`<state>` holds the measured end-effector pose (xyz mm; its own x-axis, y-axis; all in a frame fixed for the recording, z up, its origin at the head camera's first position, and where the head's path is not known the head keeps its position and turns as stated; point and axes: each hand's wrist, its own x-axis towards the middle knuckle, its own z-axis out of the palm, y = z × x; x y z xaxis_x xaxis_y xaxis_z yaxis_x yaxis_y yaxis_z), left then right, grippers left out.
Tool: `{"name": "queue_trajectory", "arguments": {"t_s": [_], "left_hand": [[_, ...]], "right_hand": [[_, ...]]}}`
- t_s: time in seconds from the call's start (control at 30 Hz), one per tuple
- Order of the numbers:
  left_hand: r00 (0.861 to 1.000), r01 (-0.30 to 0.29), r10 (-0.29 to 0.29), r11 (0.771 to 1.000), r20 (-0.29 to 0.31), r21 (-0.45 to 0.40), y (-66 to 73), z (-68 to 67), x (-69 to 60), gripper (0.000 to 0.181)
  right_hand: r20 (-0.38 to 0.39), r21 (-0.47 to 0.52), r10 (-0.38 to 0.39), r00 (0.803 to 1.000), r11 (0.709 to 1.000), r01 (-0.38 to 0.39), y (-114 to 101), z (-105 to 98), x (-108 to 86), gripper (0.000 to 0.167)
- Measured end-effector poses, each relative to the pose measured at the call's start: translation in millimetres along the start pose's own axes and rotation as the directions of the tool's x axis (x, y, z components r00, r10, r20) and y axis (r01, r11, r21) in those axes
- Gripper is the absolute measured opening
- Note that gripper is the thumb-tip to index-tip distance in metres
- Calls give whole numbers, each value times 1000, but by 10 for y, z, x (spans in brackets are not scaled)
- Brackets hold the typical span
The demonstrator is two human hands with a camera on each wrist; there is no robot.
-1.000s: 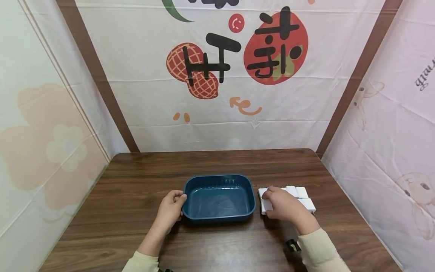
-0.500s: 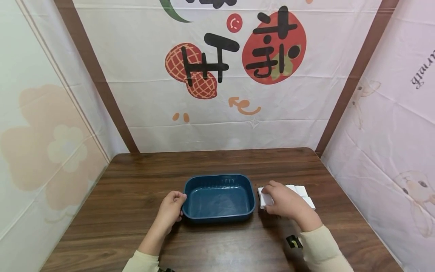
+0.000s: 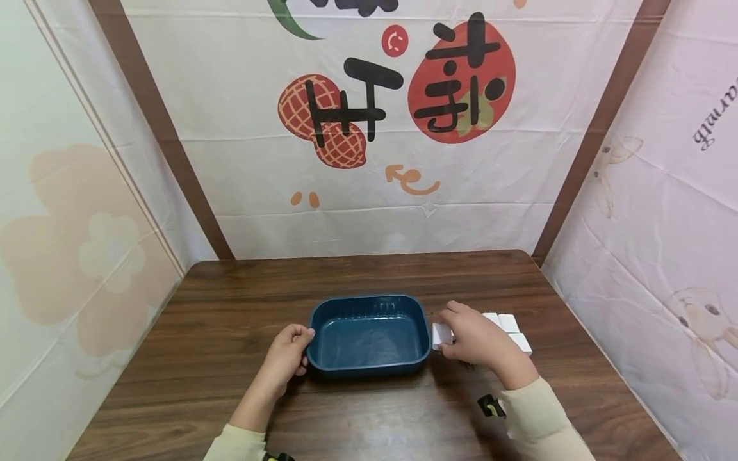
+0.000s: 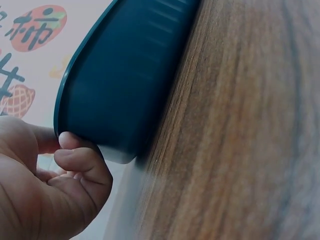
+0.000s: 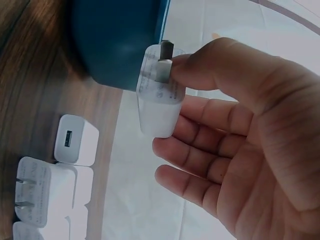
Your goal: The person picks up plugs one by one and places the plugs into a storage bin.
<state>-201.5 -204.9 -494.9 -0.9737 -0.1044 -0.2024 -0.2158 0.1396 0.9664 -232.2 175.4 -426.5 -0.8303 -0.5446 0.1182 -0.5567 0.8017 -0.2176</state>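
Note:
A blue rectangular tray (image 3: 369, 370) stands on the table. At its left rim, the left hand (image 3: 288, 355) pinches the edge between thumb and curled fingers; the left wrist view shows that hand (image 4: 55, 185) at the tray's wall (image 4: 115, 85). The right hand (image 3: 478, 339) holds one white charger (image 3: 441, 335) beside the tray's right rim. In the right wrist view the charger (image 5: 160, 100), its metal prongs showing, is between the thumb and fingers of the right hand (image 5: 240, 130), in front of the tray (image 5: 115, 45).
Several white chargers (image 3: 520, 342) lie grouped on the table, partly hidden behind the right hand; in the right wrist view one charger (image 5: 77, 140) shows a USB port. A printed cloth (image 3: 254, 160) hangs behind the wooden table (image 3: 242, 301).
The right hand has moved a little left with one white charger, away from the group and up to the tray's right side. The left hand keeps its grip on the rim.

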Motion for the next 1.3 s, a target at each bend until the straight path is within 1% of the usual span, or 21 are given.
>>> {"name": "queue_trajectory", "arguments": {"t_s": [0.17,0.33,0.43,0.57,0.67,0.8,1.3], "left_hand": [[1000,0,0,1000,5,-14,-22,5,12,30],[1000,-5,5,1000,3,-19,-2,19,-1,29],[1000,-10,10,1000,6,-24,7,19,1,30],[1000,-10,11,999,15,-33,-16,10,17,32],[1000,-7,8,999,18,-39,-38,5,27,33],[1000,-9,10,999,17,-46,-34,5,8,33],[1000,-12,13,999,16,-45,-6,7,-36,31]], "right_hand": [[-6,10,12,1000,1000,-12,-24,-38,25,45],[-10,15,6,1000,1000,-6,-82,-82,63,44],[-14,20,-7,1000,1000,7,-127,-95,99,43],[-20,26,-27,999,999,27,-184,-99,141,42],[-12,32,-27,1000,999,27,-213,-91,166,42],[5,47,-28,1000,999,28,-240,-68,189,42],[-1,27,-106,994,994,106,-369,42,327,42]]}}
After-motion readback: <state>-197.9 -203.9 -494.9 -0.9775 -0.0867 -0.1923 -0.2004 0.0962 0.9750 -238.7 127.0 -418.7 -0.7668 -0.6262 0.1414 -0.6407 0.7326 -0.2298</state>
